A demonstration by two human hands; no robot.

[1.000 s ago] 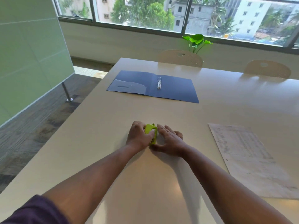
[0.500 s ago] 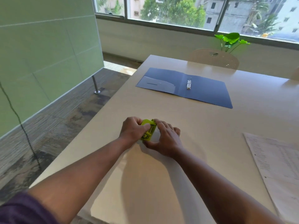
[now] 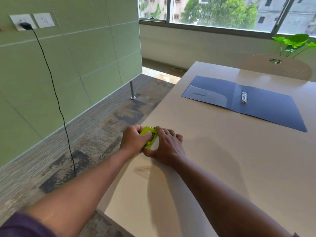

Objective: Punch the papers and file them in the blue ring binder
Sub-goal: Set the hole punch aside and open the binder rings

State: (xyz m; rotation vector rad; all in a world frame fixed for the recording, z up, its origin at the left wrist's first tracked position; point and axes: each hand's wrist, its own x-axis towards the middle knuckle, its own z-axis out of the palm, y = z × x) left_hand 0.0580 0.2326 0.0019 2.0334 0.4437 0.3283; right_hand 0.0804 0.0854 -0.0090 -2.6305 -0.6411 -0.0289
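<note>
A lime-green hole punch sits at the left edge of the beige table. My left hand is closed around its left side. My right hand presses against its right side, fingers over the top and thumb at its near end. The blue ring binder lies open and flat farther back on the table, its metal rings upright in the middle and nothing filed in it. The papers are out of view.
The table's left edge runs right under the punch, with carpeted floor below. A green partition wall with a black cable stands to the left. A chair back and a plant are at the far side.
The view has swung left, so the sheet of paper at the right has left the frame. Both hands stay on the green punch at the table's left edge.
</note>
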